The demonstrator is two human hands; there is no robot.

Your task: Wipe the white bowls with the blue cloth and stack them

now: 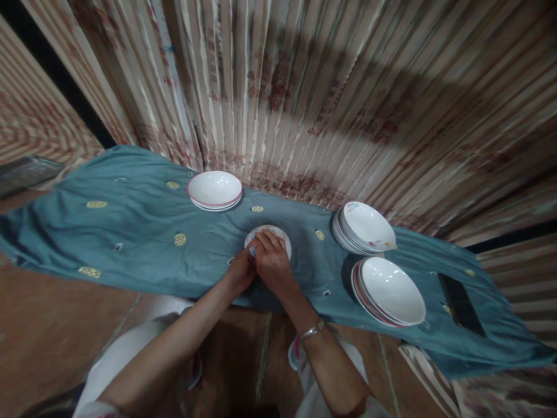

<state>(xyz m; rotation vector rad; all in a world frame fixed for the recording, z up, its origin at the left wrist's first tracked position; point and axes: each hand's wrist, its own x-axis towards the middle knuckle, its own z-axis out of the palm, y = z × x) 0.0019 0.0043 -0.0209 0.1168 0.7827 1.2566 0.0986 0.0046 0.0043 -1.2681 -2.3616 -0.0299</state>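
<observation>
My right hand [273,261] overlaps my left hand [244,271] over the white dish [285,238], mid-way along the bench [143,232]. I cannot tell whether either grips anything. I should keep the dish flat, applying light, even pressure.

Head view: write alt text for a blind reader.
The left hand and right hand meet over a pale dish on a blue-green cloth. Left stands one bowl stack; right, two stacks and a black phone.
</observation>
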